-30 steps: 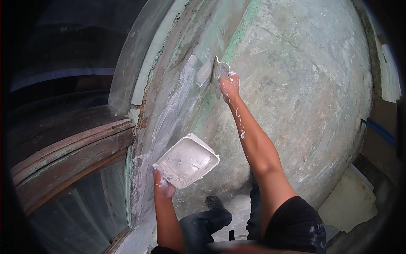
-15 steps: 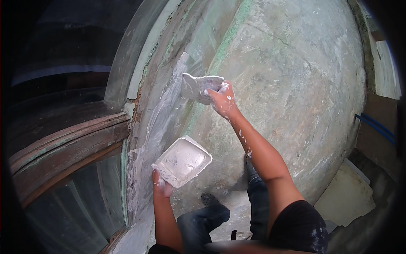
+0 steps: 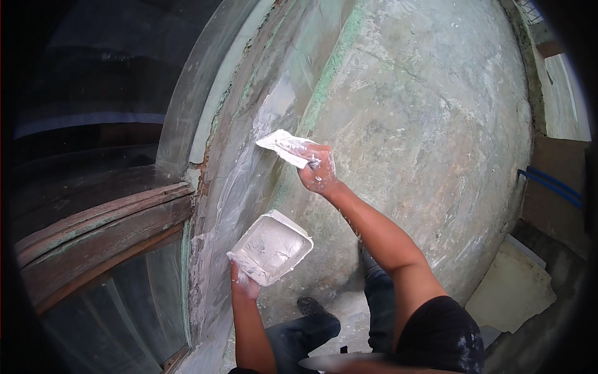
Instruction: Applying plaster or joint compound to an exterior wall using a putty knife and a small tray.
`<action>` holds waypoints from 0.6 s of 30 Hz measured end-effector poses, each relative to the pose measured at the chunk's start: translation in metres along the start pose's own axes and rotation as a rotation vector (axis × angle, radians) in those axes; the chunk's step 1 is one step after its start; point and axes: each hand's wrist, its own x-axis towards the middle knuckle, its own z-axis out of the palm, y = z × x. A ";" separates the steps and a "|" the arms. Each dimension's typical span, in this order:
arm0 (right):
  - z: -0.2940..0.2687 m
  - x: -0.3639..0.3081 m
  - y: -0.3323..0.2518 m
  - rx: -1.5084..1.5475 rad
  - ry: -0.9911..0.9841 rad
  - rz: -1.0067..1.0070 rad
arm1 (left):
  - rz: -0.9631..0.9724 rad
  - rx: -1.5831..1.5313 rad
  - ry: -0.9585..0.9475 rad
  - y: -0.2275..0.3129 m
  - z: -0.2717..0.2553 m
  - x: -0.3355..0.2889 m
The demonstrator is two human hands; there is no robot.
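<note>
My right hand [image 3: 319, 168] grips a flat, putty-coated spreader [image 3: 288, 147], its far edge at the wall strip beside the window frame. Fresh whitish putty [image 3: 278, 103] is smeared on that strip above the spreader. Lower down, my left hand [image 3: 245, 279] holds a shallow rectangular tray [image 3: 274, 245] by its near left corner. Pale putty coats the tray's inside and rim. White smears cover the fingers of both hands, and the spreader is tilted with its white-coated face showing.
On the left is a worn wooden window frame [image 3: 106, 218] with glass panes [image 3: 134, 299]. A stained grey-green surface [image 3: 430, 137] fills the middle and right. Blue pipes [image 3: 551, 186] stick out at the right, above a pale slab [image 3: 511, 287]. My shoe [image 3: 308, 305] shows below.
My right hand has moved down and turned the spreader, so its white-coated side now shows. A pale patch is visible on the strip where it was. The tray sits slightly lower in view.
</note>
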 end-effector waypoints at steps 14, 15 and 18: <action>0.009 0.056 0.005 -0.051 0.310 0.395 | -0.001 -0.007 -0.021 0.008 0.028 -0.003; 0.015 0.035 -0.001 -0.111 0.234 0.304 | -0.006 -0.016 -0.020 0.008 0.021 -0.007; 0.020 -0.007 -0.014 -0.025 0.008 0.068 | -0.011 0.001 0.008 0.007 0.011 -0.011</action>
